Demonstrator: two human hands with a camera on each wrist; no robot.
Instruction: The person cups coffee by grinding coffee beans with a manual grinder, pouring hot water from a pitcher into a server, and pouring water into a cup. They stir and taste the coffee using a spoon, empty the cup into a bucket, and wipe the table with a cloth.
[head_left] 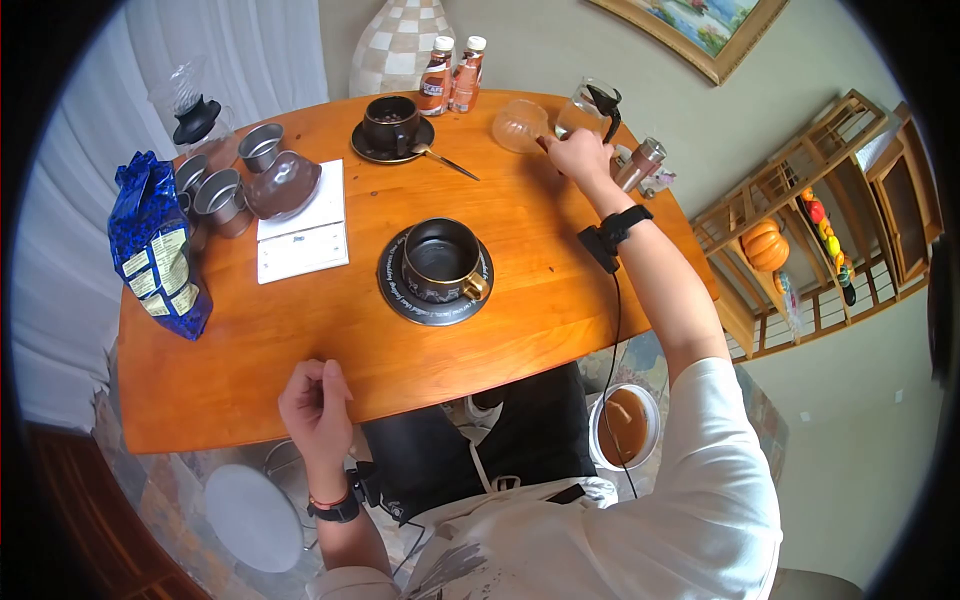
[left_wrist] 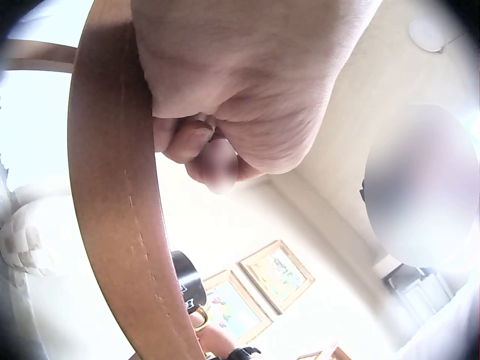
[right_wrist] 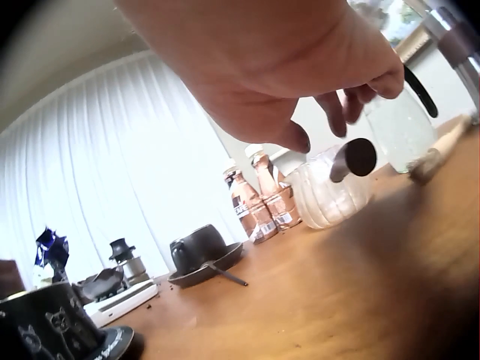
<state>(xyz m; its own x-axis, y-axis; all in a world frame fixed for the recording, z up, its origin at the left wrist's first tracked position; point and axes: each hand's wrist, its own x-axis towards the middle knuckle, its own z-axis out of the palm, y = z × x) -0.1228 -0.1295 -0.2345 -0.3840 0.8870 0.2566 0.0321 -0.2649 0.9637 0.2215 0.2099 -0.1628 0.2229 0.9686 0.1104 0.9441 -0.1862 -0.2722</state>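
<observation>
My right hand (head_left: 582,160) is over the table's far right part, beside a ribbed clear glass jar (head_left: 519,126). In the right wrist view its thumb and fingers hang apart above the jar, and a dark round-ended handle (right_wrist: 358,157) slants out of the jar just under the fingertips. Behind that hand stands a glass pot (head_left: 580,118) with a black handle. My left hand (head_left: 318,405) hovers by the front table edge with loosely curled fingers and holds nothing. A black cup (head_left: 440,255) with a gold handle sits on a lettered black saucer (head_left: 440,318) between the hands.
Another black cup (head_left: 390,122) on a saucer has a spoon (head_left: 450,162) beside it. Two bottles (head_left: 436,80) stand at the back. A blue bag (head_left: 160,250), metal cups (head_left: 222,200) and a white scale (head_left: 302,252) are left. A wooden grinder (head_left: 642,163) is right, a bucket (head_left: 652,430) below.
</observation>
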